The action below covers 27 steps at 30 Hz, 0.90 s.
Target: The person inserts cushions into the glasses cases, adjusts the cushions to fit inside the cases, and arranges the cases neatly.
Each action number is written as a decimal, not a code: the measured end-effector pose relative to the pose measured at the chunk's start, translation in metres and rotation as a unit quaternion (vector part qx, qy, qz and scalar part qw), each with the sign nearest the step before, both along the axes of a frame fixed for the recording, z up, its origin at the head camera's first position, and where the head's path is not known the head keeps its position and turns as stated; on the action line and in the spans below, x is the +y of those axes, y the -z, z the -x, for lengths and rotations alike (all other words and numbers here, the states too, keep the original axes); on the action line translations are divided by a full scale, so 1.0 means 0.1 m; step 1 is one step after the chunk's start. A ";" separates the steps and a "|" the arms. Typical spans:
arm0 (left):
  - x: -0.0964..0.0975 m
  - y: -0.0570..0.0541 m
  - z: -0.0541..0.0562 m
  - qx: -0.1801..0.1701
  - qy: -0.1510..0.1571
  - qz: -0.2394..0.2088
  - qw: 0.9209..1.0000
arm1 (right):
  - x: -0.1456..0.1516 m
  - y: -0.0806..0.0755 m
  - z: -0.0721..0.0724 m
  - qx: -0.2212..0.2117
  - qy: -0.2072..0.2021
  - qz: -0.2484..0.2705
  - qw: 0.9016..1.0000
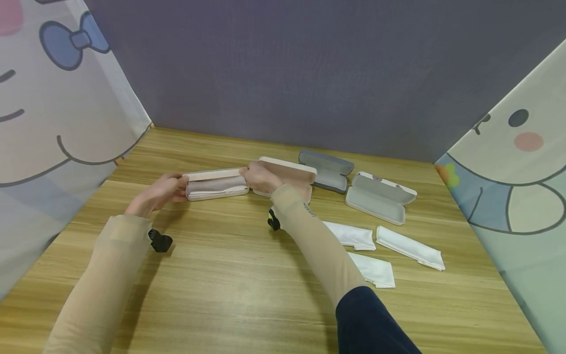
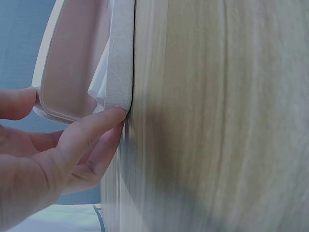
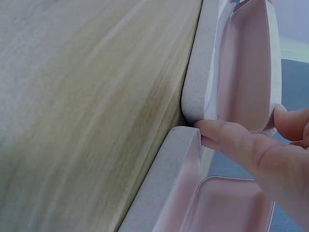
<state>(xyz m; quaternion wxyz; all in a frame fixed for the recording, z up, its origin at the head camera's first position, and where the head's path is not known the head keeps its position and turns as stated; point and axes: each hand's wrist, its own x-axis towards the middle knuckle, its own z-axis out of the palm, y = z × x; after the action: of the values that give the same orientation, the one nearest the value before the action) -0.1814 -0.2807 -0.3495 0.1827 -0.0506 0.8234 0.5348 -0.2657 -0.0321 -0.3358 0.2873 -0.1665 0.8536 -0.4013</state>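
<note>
Pink-lined case (image 1: 214,174), ends pinched — left hand (image 1: 160,193), right hand (image 1: 264,178)

2 arms (image 1: 99,280) (image 1: 316,241) reach forward, their hands (image 1: 161,192) (image 1: 264,178) apart, gripping with bent fingers

From out here I can read no text, label, brand or number in any of my three views. The nearest thing to lettering is a short dark mark (image 1: 309,210) on the right sleeve (image 1: 311,241), close to the wrist, in the head view; it is too small and slanted for me to make out a single character. A yellow-green patch (image 1: 270,216) shows on the black device (image 1: 275,223) at that wrist, and a grey spot (image 1: 377,178) on the lid of the rightmost case (image 1: 376,204); both are too small for me to tell whether they are signs.
</note>
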 end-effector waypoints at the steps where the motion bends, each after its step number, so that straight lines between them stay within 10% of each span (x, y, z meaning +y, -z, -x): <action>1: 0.00 0.00 0.00 0.000 0.001 0.000 1.000 | 0.00 0.00 0.00 -0.001 0.001 -0.001 1.000; 27: 0.01 0.00 -0.03 0.004 0.008 0.000 1.000 | -0.01 -0.02 -0.02 -0.014 -0.009 -0.011 1.000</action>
<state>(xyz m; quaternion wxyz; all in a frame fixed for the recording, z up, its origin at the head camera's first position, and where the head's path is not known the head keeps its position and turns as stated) -0.1787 -0.2801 -0.3490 0.1834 -0.0422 0.8244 0.5338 -0.2635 -0.0330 -0.3341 0.3050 -0.1652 0.8524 -0.3912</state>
